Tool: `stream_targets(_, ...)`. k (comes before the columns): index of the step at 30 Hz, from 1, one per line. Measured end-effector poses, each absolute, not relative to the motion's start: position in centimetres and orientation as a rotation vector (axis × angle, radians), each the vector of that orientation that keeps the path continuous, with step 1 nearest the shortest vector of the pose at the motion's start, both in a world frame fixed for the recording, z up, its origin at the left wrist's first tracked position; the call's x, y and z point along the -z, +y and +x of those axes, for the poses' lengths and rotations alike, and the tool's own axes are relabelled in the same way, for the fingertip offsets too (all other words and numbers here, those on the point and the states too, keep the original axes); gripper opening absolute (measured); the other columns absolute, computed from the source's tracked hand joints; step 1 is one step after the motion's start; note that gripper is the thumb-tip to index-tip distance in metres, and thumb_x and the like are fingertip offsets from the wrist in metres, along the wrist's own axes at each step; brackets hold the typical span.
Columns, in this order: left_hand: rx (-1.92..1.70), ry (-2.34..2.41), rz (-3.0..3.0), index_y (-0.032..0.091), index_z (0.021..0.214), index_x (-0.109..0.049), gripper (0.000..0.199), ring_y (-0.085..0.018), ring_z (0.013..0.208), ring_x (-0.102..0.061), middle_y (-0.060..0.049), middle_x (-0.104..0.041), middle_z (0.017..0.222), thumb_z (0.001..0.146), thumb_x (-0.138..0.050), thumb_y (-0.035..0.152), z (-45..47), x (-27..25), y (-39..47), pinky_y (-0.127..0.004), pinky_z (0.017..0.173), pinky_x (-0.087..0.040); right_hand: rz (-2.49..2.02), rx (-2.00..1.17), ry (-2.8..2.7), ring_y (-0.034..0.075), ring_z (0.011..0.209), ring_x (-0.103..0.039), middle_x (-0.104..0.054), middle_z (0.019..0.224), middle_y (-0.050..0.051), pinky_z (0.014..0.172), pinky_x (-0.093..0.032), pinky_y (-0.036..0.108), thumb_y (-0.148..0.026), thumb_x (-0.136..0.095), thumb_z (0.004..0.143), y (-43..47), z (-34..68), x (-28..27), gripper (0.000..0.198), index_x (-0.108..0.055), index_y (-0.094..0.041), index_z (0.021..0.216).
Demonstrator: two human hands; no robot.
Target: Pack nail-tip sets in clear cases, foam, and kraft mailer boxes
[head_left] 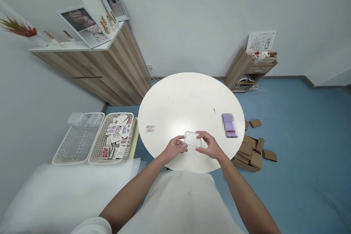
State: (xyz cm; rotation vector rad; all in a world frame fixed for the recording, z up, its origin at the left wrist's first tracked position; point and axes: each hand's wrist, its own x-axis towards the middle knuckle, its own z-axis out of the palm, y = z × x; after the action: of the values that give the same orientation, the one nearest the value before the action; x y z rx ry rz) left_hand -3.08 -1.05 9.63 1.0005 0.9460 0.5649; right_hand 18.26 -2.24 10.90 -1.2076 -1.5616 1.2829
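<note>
Plastic box [192, 139] | left hand [173, 148], right hand [210, 144]: fingers gripping it | inner basket [101, 140]: printed cards [117, 135] | outer basket [63, 146]: clear cases [76, 118]

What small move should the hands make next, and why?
Probably rest the clear plastic box on the white oval table: the left hand and right hand both hold it, and setting it down could free the left hand for the set of press-on nails lying on that side.
</note>
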Motion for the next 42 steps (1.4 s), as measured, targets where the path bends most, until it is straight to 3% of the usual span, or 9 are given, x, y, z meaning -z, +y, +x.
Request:
stream_targets(4,-0.567,0.99,0.987,0.018,0.103,-0.053,0.039,-0.014,0.072,-0.061,-0.005,-0.058,0.086,0.066,-0.063,0.025,-3.2,-8.7,-1.6,-0.028,0.068,-0.044,-1.219,-1.42,-1.492,0.021,0.095,-0.053,-0.055,0.101,0.006,0.086,-0.04,0.037,-0.041,-0.066,0.063,-1.7,18.4,-10.7,0.038,-0.052,-0.022,0.093)
stream_targets(8,-0.576,0.993,0.977,0.017,0.103,-0.054,0.039,-0.013,0.068,-0.061,-0.005,-0.058,0.086,0.065,-0.063,0.024,-3.2,-8.0,-2.2,-0.03,0.068,-0.045,-1.271,-1.552,-1.267,0.017,0.078,-0.058,-0.057,0.093,0.006,0.08,-0.043,0.038,-0.055,-0.042,0.077,-1.2,18.3,-10.2,0.04,-0.054,-0.021,0.093)
stream_targets(16,-0.606,0.978,0.935,0.016,0.1,-0.055,0.036,-0.014,0.072,-0.061,-0.006,-0.058,0.088,0.066,-0.064,0.026,-3.2,-7.3,-3.2,-0.032,0.071,-0.045,-1.425,-1.602,-1.017,0.014,0.066,-0.06,-0.055,0.106,0.007,0.075,-0.047,0.037,-0.057,-0.038,0.077,-2.3,16.7,-9.4,0.047,-0.053,-0.023,0.106)
stream_targets(25,-0.609,1.132,0.79,0.014,0.1,-0.052,0.04,-0.015,0.073,-0.061,-0.006,-0.06,0.083,0.066,-0.066,0.027,-2.6,-4.3,-3.9,-0.03,0.072,-0.044,-1.574,-1.643,-0.898,0.018,0.088,-0.057,-0.053,0.111,0.006,0.077,-0.046,0.036,-0.048,-0.051,0.073,-6.5,15.5,-6.3,0.051,-0.043,-0.029,0.119)
stream_targets(32,-0.552,1.278,0.903,0.016,0.116,-0.039,0.055,-0.014,0.074,-0.06,-0.005,-0.061,0.083,0.067,-0.064,0.024,-1.9,-1.1,-4.2,-0.03,0.072,-0.043,-1.64,-1.705,-0.795,0.021,0.109,-0.047,-0.044,0.125,0.008,0.082,-0.043,0.036,-0.047,-0.056,0.069,-7.5,15.0,-4.2,0.06,-0.04,-0.027,0.124)
stream_targets(42,-0.39,1.465,1.271,0.017,0.107,-0.051,0.047,-0.022,0.098,-0.047,-0.008,-0.049,0.104,0.062,-0.061,0.022,-1.6,-0.3,-3.9,-0.031,0.083,-0.036,-1.768,-1.626,-0.844,0.022,0.109,-0.046,-0.043,0.125,0.008,0.078,-0.044,0.034,-0.051,-0.052,0.069,-7.1,14.6,-2.1,0.057,-0.045,-0.025,0.119)
